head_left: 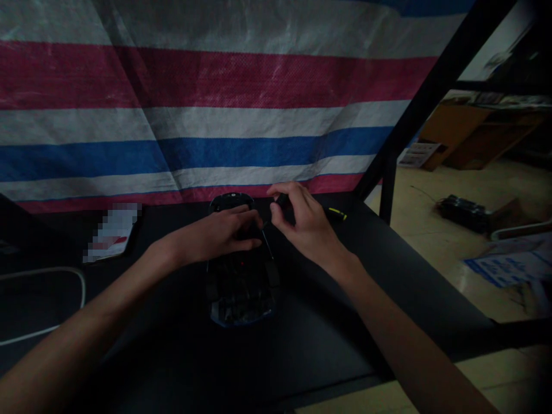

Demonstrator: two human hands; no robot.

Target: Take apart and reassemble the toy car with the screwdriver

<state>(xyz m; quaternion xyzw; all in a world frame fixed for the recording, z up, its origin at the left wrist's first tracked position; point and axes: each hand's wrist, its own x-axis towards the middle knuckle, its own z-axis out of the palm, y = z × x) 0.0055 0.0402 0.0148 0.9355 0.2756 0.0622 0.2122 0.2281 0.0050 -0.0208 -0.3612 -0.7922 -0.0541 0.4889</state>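
A dark toy car (241,296) lies on the black table, with wheels and moulded parts showing and a tiny red light near its middle. Across its body rests my left hand (235,230), fingers bent and gripping it; the palm hides part of the car. Just to the right and above the car's edge, my right hand (299,215) pinches a small black object (282,200) between thumb and fingers. Its exact kind is too dark to make out. Beyond my right hand, a black and yellow item (337,214) lies on the tabletop, partly covered by the hand.
A phone-like object (114,233) with a blurred-out screen lies left of the car. Nearer, a white cable (81,284) curves over the table (319,351). A striped sheet (215,123) hangs behind; a black frame post (388,190) stands at the right edge.
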